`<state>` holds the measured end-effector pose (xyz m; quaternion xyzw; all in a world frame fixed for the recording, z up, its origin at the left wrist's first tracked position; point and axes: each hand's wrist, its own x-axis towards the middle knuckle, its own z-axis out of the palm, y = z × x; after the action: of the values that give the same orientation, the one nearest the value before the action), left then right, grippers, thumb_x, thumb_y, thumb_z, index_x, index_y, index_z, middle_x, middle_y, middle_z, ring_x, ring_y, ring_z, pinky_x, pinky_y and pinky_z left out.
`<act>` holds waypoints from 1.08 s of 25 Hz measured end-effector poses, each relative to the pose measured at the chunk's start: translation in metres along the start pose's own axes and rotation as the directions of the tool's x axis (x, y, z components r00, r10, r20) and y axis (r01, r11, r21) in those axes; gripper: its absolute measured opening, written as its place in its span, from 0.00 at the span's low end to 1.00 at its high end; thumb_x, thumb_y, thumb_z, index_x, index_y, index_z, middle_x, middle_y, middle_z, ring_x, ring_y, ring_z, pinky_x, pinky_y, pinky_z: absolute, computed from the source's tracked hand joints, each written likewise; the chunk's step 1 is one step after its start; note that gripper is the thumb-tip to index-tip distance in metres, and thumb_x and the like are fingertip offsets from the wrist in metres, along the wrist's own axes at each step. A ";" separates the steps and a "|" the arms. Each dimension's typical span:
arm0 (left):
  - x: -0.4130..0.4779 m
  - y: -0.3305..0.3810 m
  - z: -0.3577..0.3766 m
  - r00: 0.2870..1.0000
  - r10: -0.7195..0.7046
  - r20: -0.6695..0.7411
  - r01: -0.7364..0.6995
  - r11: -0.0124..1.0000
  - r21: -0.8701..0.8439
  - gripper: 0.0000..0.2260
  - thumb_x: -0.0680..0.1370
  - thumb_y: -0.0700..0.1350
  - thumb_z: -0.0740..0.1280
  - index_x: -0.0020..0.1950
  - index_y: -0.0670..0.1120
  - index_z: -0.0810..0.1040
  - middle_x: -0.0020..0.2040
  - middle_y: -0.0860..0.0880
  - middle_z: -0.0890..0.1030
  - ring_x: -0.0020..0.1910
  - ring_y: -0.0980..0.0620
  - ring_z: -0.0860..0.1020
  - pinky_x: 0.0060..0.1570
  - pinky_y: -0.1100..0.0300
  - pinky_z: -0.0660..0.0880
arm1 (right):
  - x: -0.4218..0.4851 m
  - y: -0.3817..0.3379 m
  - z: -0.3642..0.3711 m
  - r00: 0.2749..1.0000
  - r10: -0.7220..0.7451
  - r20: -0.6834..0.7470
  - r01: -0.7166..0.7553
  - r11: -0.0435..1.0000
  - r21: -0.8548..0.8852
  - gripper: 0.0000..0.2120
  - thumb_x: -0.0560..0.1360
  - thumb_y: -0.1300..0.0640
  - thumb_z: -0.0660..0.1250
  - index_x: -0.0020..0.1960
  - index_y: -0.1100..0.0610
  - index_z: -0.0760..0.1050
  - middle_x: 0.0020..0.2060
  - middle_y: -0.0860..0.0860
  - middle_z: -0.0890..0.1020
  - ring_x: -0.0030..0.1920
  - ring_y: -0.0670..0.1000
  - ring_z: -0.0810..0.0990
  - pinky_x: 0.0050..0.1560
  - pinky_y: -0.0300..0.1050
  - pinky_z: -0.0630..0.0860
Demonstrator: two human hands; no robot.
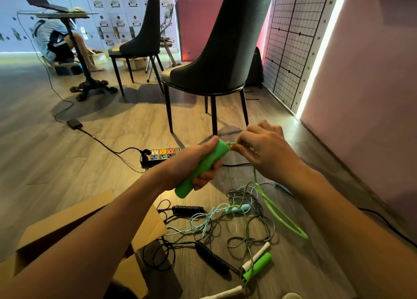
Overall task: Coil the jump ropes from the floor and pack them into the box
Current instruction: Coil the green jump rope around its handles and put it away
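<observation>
Green handle (pixel 200 169), gripped slantwise by the left hand (pixel 194 163), meets the right hand (pixel 259 149) pinching its cord (pixel 232 143) at the upper tip.

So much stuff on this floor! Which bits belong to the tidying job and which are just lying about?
Job: green handle, gripped by left hand; green rope, pinched by right hand; black handle, blue handle, white handle in the floor tangle; cardboard box.
Lying about: power strip; nearest chair; power adapter.
</observation>
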<state>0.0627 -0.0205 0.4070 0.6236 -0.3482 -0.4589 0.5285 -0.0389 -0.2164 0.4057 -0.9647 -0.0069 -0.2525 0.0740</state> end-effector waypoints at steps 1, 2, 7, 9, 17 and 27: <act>-0.001 0.002 -0.001 1.000 0.019 0.018 -0.016 0.988 -0.151 0.25 0.79 0.65 0.52 0.38 0.46 0.71 0.26 0.50 0.66 0.21 0.56 0.63 0.22 0.64 0.65 | 0.001 0.001 0.001 1.000 0.014 0.014 -0.015 1.000 0.022 0.14 0.79 0.44 0.63 0.49 0.54 0.78 0.46 0.40 0.69 0.52 0.45 0.64 0.54 0.52 0.68; -0.003 0.004 -0.003 0.998 0.065 0.027 -0.054 0.954 -0.296 0.25 0.79 0.65 0.51 0.37 0.47 0.71 0.26 0.51 0.65 0.20 0.57 0.63 0.21 0.65 0.64 | 0.001 0.001 0.002 0.999 0.032 0.027 -0.034 0.998 0.057 0.12 0.79 0.47 0.65 0.49 0.56 0.79 0.47 0.41 0.68 0.53 0.44 0.64 0.54 0.50 0.70; -0.005 0.006 -0.023 0.911 0.363 -0.194 -0.366 0.498 -0.786 0.18 0.83 0.55 0.50 0.42 0.47 0.71 0.29 0.53 0.68 0.23 0.58 0.67 0.24 0.66 0.67 | -0.004 0.006 -0.003 0.968 0.144 0.203 -0.187 0.959 0.213 0.10 0.77 0.57 0.71 0.57 0.57 0.82 0.50 0.49 0.81 0.45 0.47 0.81 0.52 0.44 0.80; -0.005 0.002 -0.031 0.883 0.327 -0.337 -0.443 0.345 -0.828 0.15 0.83 0.51 0.51 0.47 0.47 0.73 0.33 0.54 0.69 0.26 0.58 0.68 0.28 0.66 0.69 | -0.005 0.006 -0.006 0.950 0.151 0.275 -0.230 0.931 0.285 0.10 0.79 0.57 0.69 0.58 0.56 0.83 0.44 0.48 0.84 0.40 0.44 0.83 0.48 0.39 0.80; 0.012 0.006 -0.026 0.727 0.080 -0.682 -0.686 0.121 -0.717 0.14 0.85 0.49 0.53 0.54 0.42 0.73 0.37 0.45 0.78 0.36 0.49 0.77 0.45 0.55 0.77 | -0.002 -0.020 0.000 0.828 0.149 0.540 -0.364 0.877 0.315 0.11 0.83 0.49 0.60 0.48 0.50 0.79 0.36 0.48 0.80 0.39 0.53 0.83 0.42 0.49 0.79; 0.013 0.003 -0.019 0.547 0.325 -0.771 -0.605 0.790 -0.097 0.10 0.86 0.48 0.54 0.64 0.48 0.69 0.43 0.48 0.73 0.42 0.52 0.74 0.52 0.54 0.74 | -0.003 -0.032 -0.006 0.856 0.042 0.516 -0.294 0.860 0.418 0.10 0.76 0.49 0.71 0.53 0.53 0.83 0.33 0.46 0.80 0.27 0.39 0.78 0.33 0.36 0.76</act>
<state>0.0850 -0.0269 0.4080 0.5280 -0.1790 -0.0707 0.8271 -0.0459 -0.1851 0.4140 -0.9437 -0.0008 0.0173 0.3303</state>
